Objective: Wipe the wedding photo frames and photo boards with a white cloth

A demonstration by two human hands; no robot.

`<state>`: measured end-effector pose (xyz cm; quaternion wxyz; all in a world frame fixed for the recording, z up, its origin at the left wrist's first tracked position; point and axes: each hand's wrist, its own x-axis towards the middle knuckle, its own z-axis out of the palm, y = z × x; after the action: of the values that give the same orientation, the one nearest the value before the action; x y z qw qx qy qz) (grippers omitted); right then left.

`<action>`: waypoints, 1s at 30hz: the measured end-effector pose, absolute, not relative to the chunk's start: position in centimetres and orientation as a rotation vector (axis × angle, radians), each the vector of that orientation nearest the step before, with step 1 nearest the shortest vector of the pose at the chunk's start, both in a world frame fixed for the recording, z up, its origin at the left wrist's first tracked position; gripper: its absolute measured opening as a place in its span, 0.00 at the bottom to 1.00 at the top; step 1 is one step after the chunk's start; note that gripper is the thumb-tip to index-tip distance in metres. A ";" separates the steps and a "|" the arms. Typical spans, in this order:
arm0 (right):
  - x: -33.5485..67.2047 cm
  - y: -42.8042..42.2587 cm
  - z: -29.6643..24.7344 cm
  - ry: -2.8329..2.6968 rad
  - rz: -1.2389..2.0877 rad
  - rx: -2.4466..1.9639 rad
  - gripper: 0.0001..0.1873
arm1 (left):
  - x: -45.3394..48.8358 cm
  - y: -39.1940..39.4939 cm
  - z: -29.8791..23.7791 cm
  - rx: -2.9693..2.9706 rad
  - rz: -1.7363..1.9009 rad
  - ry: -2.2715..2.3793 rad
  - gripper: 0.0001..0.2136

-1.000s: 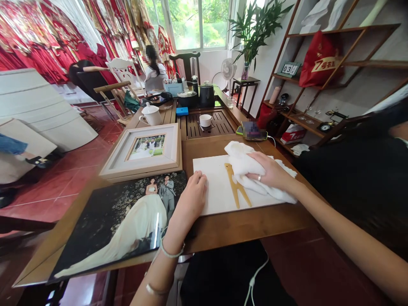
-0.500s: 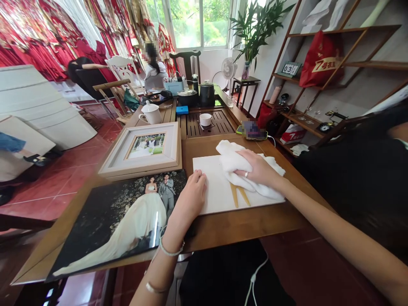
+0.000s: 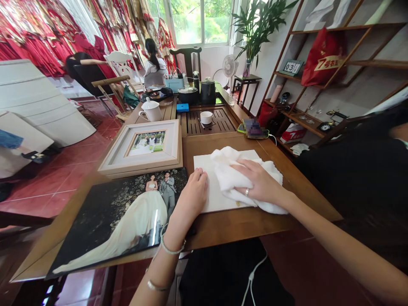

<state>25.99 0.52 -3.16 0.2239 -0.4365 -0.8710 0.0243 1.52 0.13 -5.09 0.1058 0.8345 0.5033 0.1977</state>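
A white rectangular board (image 3: 208,196) lies flat on the wooden table. My left hand (image 3: 195,190) rests on its left edge, fingers lying side by side and holding nothing. Over the board's right half, my right hand (image 3: 257,180) presses down with its fingers bent into a bunched white cloth (image 3: 228,172). A small yellowish tip (image 3: 238,203) peeks out below the cloth; the rest of that piece is covered. Left of my left hand lies a large glossy wedding photo panel (image 3: 127,212). Behind the panel is a light wooden picture frame (image 3: 110,165) with a smaller photo.
A slatted tea tray (image 3: 223,121) bears a white cup (image 3: 206,117). A lidded white mug (image 3: 151,110) stands behind the picture frame. A phone (image 3: 255,128) with a cable lies at the right table edge. A person in black sits on the right, others farther back.
My right hand and the cloth have moved toward me across the board. Two yellowish tapered strips, visible before, are now almost wholly under the cloth. My left hand has stayed in place.
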 end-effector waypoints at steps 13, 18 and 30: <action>27.5 -0.3 -2.7 -2.306 0.165 -1.327 0.28 | 1.6 -0.2 -5.1 2.495 0.613 1.481 0.14; 24.7 3.7 -2.1 -2.350 0.127 -1.360 0.28 | 1.5 0.0 -5.4 2.490 0.650 1.442 0.14; 21.0 3.2 -2.2 -2.475 0.024 -1.256 0.27 | 1.3 0.3 -4.9 2.328 0.826 1.440 0.18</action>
<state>21.05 3.22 -2.17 0.1822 -0.4450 -0.8768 0.0084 1.31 0.31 -4.86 0.1406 0.8061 0.4986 0.2861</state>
